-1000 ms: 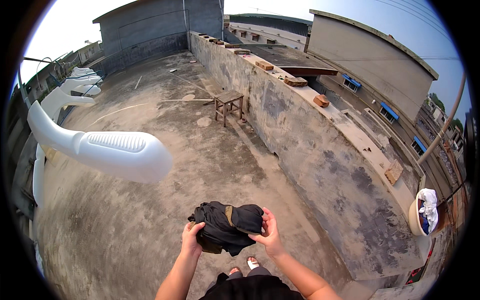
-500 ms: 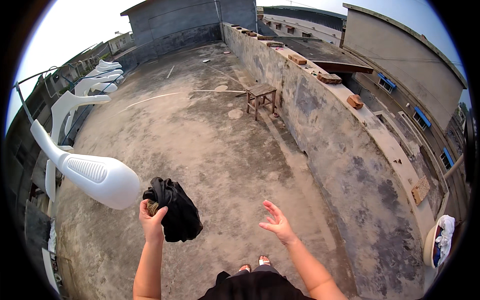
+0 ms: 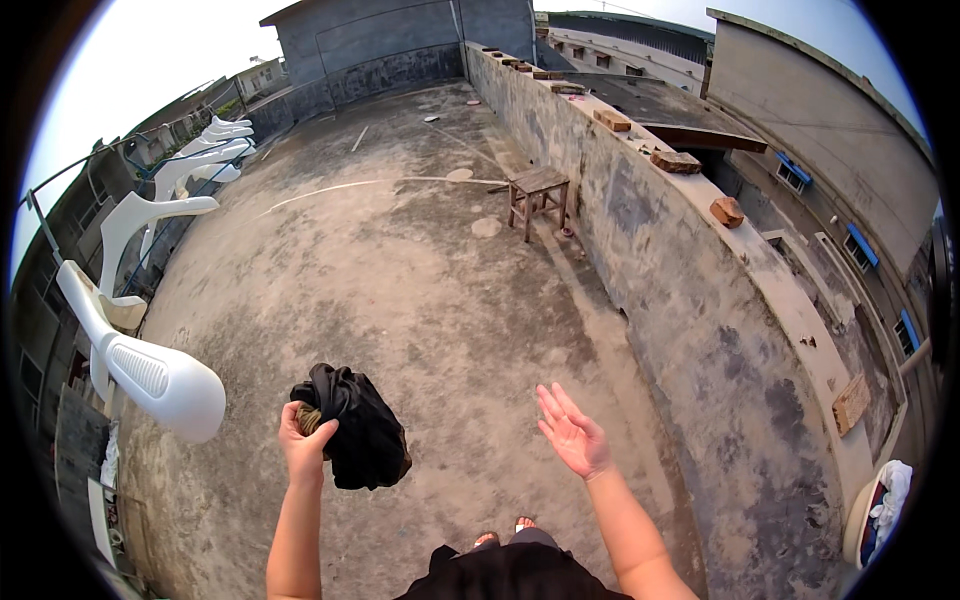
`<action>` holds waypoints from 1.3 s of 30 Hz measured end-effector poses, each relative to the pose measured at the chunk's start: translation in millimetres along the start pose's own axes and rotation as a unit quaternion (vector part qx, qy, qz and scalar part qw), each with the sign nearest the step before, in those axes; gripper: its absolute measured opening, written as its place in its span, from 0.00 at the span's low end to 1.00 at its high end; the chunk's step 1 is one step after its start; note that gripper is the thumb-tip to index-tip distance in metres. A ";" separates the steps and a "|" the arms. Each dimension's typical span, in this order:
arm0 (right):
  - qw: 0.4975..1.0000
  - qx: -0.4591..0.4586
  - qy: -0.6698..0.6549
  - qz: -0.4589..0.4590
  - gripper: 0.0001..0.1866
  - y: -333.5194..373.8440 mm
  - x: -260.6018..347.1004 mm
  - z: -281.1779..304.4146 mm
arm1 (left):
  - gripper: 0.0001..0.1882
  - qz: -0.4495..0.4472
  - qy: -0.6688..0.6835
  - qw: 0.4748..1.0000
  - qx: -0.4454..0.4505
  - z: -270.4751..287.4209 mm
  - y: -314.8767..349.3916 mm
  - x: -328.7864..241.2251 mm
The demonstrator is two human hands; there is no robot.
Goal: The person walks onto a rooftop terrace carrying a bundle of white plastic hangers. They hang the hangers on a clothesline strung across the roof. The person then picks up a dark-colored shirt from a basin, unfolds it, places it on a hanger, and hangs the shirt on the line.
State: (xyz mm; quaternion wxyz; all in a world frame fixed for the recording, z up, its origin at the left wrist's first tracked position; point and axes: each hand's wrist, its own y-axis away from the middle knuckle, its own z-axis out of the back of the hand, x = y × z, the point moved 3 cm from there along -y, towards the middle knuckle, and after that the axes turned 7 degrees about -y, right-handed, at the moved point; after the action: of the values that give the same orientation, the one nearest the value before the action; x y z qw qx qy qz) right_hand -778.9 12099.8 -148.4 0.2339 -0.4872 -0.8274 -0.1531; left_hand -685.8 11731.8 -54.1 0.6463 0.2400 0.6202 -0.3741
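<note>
A bunched black garment (image 3: 368, 437) hangs from my left hand (image 3: 306, 440), whose fingers are closed round its gathered top. Some tan or olive material shows between thumb and fingers; its kind cannot be made out. My right hand (image 3: 580, 443) is raised apart from the garment, with its palm up, fingers stretched out and nothing in it. Nearest to my left hand on the far left is a large white plastic clothes hanger (image 3: 165, 385) with a ribbed panel on its broad end.
More white hangers (image 3: 150, 215) hang in a row along a metal rail on the left. A small wooden stool (image 3: 538, 190) stands beside the low concrete wall (image 3: 660, 265), which has bricks (image 3: 727, 211) on top. At the right edge, a basin (image 3: 856, 528) holds clothes.
My right hand has turned its palm up and moved slightly right, fingers straighter. The near hanger has shifted left and down in view. The garment stays in my left hand.
</note>
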 end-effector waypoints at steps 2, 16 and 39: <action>0.990 0.087 -0.107 -0.018 0.38 -0.1 8.2 -8.8 | 0.19 -0.001 -0.007 1.000 0.001 -4.5 0.5 0.1; 0.978 0.038 -0.202 -0.024 0.27 8.0 23.5 3.1 | 0.20 -0.008 -0.052 0.992 0.114 -47.6 6.7 -9.2; 0.977 -0.200 -0.065 0.031 0.13 5.3 -11.3 93.9 | 0.10 -0.253 -0.120 0.954 0.107 -112.3 -33.9 -234.2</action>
State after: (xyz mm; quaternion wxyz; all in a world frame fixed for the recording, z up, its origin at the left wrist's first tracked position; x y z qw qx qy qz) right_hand -791.9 12139.2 -233.5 0.0825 -0.5584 -0.7779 -0.2760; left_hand -770.7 11841.7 168.0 0.5705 0.0961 0.5347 -0.6159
